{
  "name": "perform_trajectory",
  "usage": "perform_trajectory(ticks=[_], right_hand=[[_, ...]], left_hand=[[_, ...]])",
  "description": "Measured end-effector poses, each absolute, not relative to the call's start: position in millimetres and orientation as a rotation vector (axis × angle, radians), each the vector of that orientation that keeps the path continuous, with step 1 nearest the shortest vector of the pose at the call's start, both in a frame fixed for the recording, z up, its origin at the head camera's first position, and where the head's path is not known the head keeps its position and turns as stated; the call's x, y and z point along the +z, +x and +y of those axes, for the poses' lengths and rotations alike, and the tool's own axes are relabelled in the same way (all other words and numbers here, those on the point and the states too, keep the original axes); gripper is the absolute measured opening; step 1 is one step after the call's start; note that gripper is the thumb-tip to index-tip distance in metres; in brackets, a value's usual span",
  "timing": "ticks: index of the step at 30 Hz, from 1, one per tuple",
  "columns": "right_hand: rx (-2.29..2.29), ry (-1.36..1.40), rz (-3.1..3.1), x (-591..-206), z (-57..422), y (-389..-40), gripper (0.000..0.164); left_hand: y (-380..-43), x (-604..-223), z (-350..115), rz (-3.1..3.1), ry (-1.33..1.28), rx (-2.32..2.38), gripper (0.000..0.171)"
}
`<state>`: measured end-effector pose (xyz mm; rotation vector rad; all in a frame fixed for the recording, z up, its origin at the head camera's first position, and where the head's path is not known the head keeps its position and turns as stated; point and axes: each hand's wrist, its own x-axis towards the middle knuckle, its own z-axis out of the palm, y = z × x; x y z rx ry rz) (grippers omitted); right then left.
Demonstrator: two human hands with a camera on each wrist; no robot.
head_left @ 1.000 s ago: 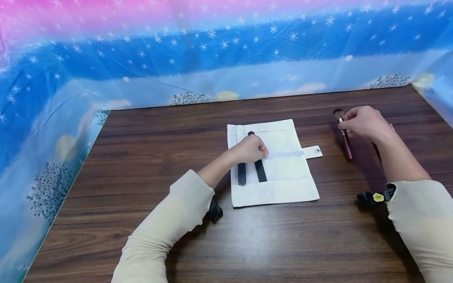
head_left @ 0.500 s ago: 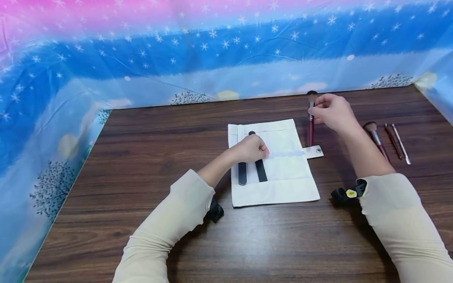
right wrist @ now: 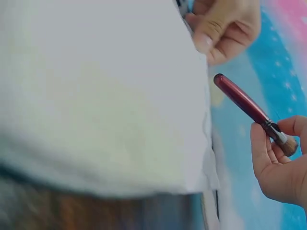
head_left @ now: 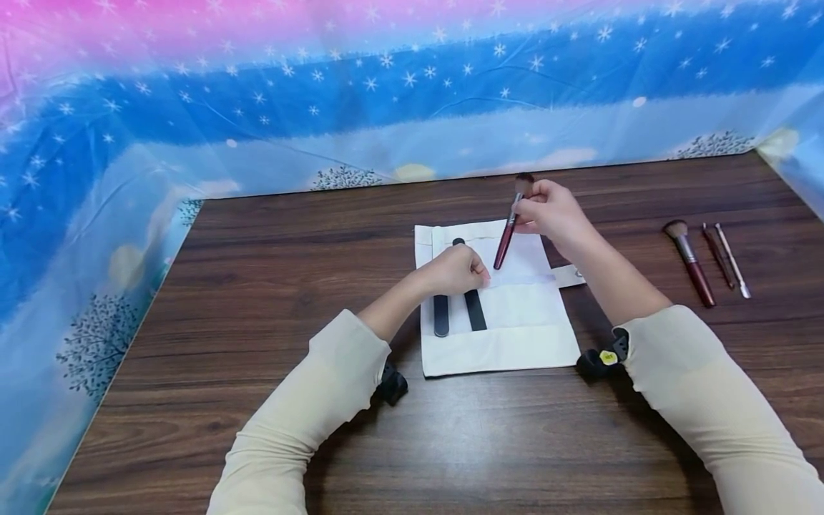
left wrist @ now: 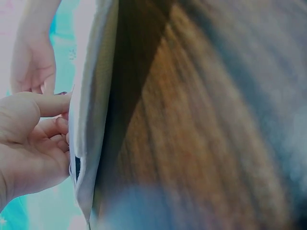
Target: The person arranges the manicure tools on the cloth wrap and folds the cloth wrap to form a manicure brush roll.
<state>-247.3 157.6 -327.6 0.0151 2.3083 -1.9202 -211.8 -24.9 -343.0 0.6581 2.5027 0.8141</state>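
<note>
A white fabric brush roll (head_left: 515,350) lies unfolded on the table, with two black nail files (head_left: 475,311) tucked in its left side. My left hand (head_left: 455,270) pinches the edge of its inner pocket between thumb and fingers, as the right wrist view shows closely. Over the roll's upper right part, my right hand (head_left: 552,214) holds a makeup brush (right wrist: 244,101) near the metal collar, thumb against fingers. The brush has a dark red handle and brown bristles. Its bristles point up and away, and the handle's end points down, close to the left fingertips.
To the right of the roll lie another makeup brush (head_left: 690,263), a thin dark red tool (head_left: 718,256) and a slim silver tool (head_left: 732,260). A snap strap (head_left: 568,276) sticks out from the roll's right side. A snowflake-patterned cloth (head_left: 386,93) hangs behind the wooden table (head_left: 270,272).
My right hand has picked the makeup brush up from the table at the right and carried it left, over the brush roll. The left hand has stayed at the pocket edge.
</note>
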Motion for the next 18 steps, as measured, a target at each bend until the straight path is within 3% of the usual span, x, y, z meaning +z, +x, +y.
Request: perform_trajectory(ticks=[7, 18], right_hand=[[-1.745, 0.001, 2.338, -333.3, 145.9, -244.0, 0.026], [-1.524, 0.004, 2.321, -343.6, 137.3, -243.4, 0.024]], left_hand=[[-212.1, -343.1, -24.4, 2.49, 0.626, 0.841, 0.013], [-210.6, -345.2, -26.0, 2.494, 0.664, 0.864, 0.012]])
